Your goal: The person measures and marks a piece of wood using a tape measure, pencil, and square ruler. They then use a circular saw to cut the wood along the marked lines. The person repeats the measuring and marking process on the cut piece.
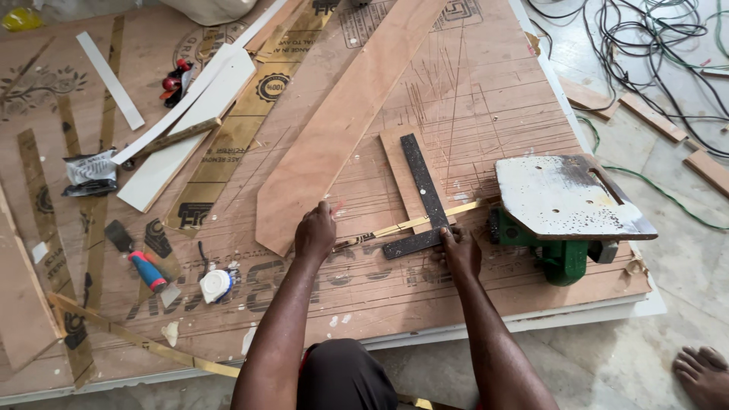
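Observation:
My left hand [315, 231] presses down on the near end of a long plywood plank [342, 121] that runs diagonally up the board. My right hand [459, 250] rests on the corner of a dark L-shaped metal square [421, 190], which lies over a small plywood piece [399, 163]. A thin yellow strip [414, 222], like a tape blade, runs between the two hands toward the right. Everything lies on a large scratched plywood sheet [486, 99].
An upturned green circular saw with a pale base plate [566, 201] sits right of my right hand. White laminate strips [186, 121], a red-and-blue scraper [144, 269], a white round container [215, 285] and a wrapper [89, 171] lie left. Cables [661, 45] and wood offcuts [653, 118] cover the floor; another person's foot [702, 372] shows.

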